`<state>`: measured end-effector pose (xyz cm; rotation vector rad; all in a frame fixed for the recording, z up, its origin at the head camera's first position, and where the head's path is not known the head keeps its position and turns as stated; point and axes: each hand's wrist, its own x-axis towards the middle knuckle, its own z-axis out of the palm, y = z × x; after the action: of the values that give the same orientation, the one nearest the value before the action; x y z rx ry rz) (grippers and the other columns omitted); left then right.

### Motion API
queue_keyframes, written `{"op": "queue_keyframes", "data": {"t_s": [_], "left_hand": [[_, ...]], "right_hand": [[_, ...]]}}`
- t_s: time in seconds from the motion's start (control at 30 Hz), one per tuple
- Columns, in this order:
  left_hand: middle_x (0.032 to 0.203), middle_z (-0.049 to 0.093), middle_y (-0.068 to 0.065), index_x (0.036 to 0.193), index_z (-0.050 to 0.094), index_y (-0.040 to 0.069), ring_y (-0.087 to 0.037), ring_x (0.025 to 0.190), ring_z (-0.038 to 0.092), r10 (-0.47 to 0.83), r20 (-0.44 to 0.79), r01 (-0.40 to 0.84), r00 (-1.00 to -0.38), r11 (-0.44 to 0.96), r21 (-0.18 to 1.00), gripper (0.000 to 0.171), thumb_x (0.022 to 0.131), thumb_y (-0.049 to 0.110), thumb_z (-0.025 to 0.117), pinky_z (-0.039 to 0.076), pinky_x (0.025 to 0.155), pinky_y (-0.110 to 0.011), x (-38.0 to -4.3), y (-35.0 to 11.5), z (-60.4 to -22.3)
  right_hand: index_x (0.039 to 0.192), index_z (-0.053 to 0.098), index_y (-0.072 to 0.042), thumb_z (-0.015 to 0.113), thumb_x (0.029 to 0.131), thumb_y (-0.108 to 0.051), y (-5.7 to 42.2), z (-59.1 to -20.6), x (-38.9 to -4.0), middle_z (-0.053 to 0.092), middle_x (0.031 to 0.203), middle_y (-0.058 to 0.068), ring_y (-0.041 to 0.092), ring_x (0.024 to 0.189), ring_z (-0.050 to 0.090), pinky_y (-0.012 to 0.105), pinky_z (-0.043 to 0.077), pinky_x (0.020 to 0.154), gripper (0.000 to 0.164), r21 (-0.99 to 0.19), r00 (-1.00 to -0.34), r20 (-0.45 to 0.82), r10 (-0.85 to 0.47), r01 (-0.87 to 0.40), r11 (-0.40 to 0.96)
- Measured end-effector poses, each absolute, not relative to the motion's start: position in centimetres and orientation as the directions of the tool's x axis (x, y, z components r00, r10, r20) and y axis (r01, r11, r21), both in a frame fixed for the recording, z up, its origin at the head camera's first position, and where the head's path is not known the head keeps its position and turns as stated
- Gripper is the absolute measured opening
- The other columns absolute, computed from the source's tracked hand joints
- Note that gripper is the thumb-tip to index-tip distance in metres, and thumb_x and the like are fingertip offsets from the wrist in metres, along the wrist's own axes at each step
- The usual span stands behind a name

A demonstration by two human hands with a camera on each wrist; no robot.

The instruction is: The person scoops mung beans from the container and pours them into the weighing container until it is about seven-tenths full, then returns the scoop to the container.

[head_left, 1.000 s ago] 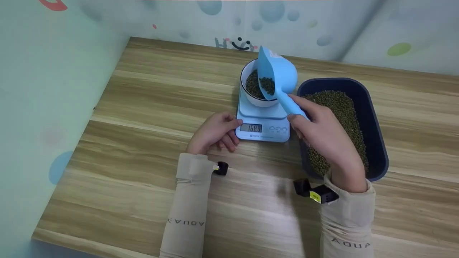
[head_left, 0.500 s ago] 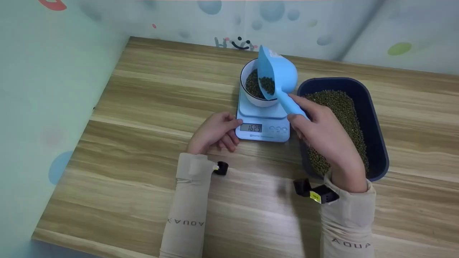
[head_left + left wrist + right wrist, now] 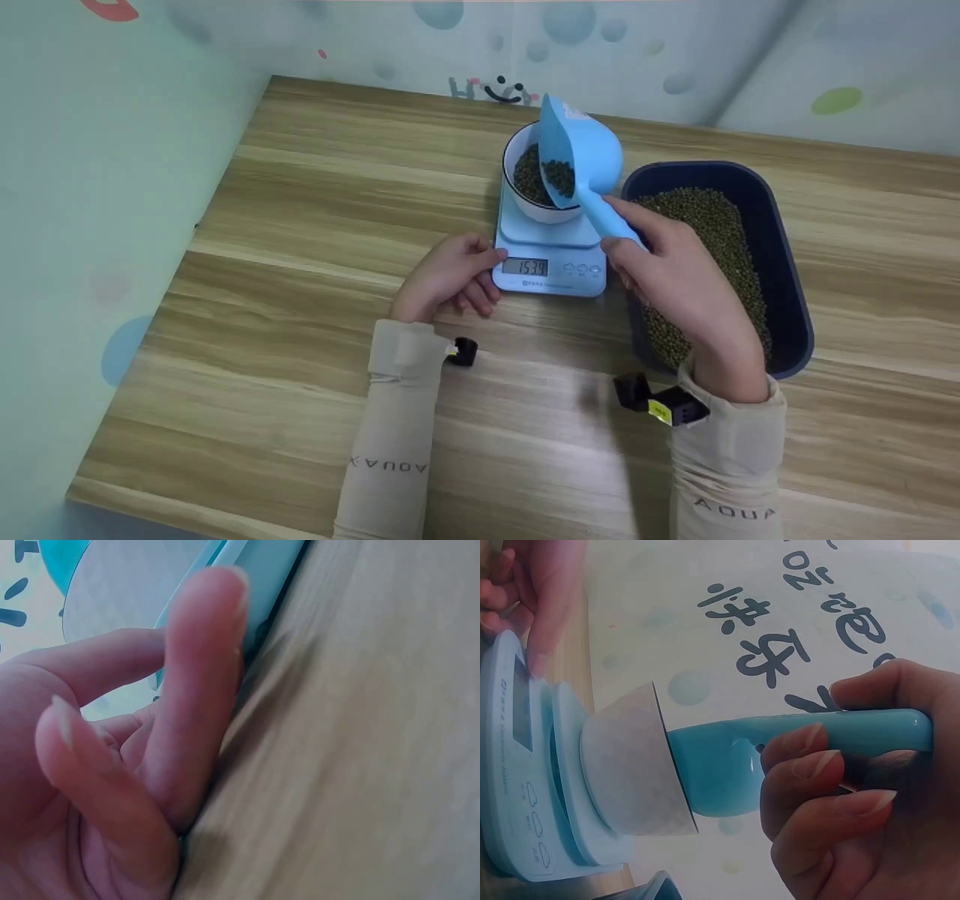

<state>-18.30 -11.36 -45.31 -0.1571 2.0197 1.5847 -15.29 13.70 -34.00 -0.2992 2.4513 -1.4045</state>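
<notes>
In the head view my right hand (image 3: 679,274) grips the handle of a light blue scoop (image 3: 600,154). Its mouth is tipped sideways over a white bowl (image 3: 551,215) with a dark rim, and some mung beans (image 3: 559,178) lie in it. More mung beans (image 3: 529,180) fill part of the bowl, which stands on a light blue kitchen scale (image 3: 555,283) with a lit display. The right wrist view shows the scoop's cup dipping inside the bowl's rim. My left hand (image 3: 454,271) touches the scale's left edge with its thumb, the other fingers loosely bent beside it.
A dark blue tub (image 3: 787,300) holding many mung beans stands to the right of the scale, partly under my right forearm. The wood-grain table (image 3: 337,225) meets a patterned wall (image 3: 375,45) at the back and on the left.
The scale's display has fallen to a lower reading, from the 160s to the 150s in its leading digits. Both hands, the scoop and the bowl hold almost the same positions.
</notes>
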Motion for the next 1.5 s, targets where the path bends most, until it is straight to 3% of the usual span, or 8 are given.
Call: {"op": "queue_keyframes", "data": {"t_s": [1.5], "left_hand": [[0.077, 0.066, -0.016, 0.103, 0.052, 0.01, -0.023, 0.055, 0.065, 0.24, -0.491, -0.421, -0.837, 0.289, 0.859, 0.031, 0.092, 0.04, 0.054, 0.041, 0.036, -0.024, -18.19, -11.37, -45.19]], "right_hand": [[0.133, 0.046, -0.032, 0.047, 0.091, -0.028, 13.65, -33.51, -15.18, 0.047, 0.061, 0.003, 0.015, 0.045, 0.041, 0.029, 0.038, 0.042, 0.042, -0.82, -0.961, -0.13, -0.244, -0.034, 0.572]]}}
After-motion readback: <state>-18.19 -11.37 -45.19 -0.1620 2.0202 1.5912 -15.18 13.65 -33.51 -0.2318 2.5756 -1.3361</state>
